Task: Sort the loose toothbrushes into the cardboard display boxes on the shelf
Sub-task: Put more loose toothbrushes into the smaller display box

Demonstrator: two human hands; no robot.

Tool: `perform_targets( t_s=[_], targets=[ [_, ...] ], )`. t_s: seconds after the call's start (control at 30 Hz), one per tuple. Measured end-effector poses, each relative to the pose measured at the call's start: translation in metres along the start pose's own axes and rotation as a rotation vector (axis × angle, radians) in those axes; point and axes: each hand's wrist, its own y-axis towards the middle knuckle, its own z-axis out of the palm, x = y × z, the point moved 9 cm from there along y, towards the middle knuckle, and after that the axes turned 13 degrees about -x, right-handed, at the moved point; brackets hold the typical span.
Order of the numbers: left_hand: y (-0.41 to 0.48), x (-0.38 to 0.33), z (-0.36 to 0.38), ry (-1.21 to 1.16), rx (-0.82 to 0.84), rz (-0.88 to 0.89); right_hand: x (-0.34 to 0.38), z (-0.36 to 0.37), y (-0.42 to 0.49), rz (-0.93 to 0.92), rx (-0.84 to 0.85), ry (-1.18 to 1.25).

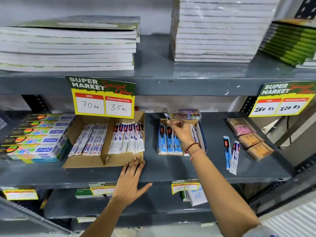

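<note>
Head view: right hand [182, 134] pinching a toothbrush pack [167, 116] at fingertips over the small display box [202, 134], left hand [130, 182] flat, fingers together, against the large box [102, 161]; next, probably lowering it among packs beneath fingers, then fetching two loose toothbrushes [231, 154] well right.

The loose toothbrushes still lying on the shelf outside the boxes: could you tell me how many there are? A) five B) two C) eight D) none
B: two packaged toothbrushes, one blue and one white, lie side by side on the bare shelf to the right of the small box, while the right hand holds another packet over that box.
</note>
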Motion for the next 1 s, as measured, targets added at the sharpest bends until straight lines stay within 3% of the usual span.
perform_targets(
  t_s=[0.23, 0.37, 0.53, 0.67, 1.0],
  targets=[
    [0.0, 0.0, 0.0, 0.008, 0.009, 0.001, -0.024, -0.007, 0.003, 0.085, -0.145, 0.006],
    [0.0, 0.001, 0.001, 0.021, 0.016, -0.009, -0.02, -0.013, 0.008, 0.007, -0.257, -0.18],
    [0.0, 0.002, 0.002, 0.018, 0.02, -0.02, -0.013, 0.015, 0.02, -0.166, -0.119, -0.57],
    [0.001, 0.002, 0.001, 0.03, 0.011, -0.013, -0.021, 0.026, 0.022, -0.205, -0.023, -0.834],
    [0.001, 0.003, 0.003, 0.046, 0.015, -0.02, -0.03, 0.044, 0.007, -0.518, 0.104, -1.223]
  ],
)
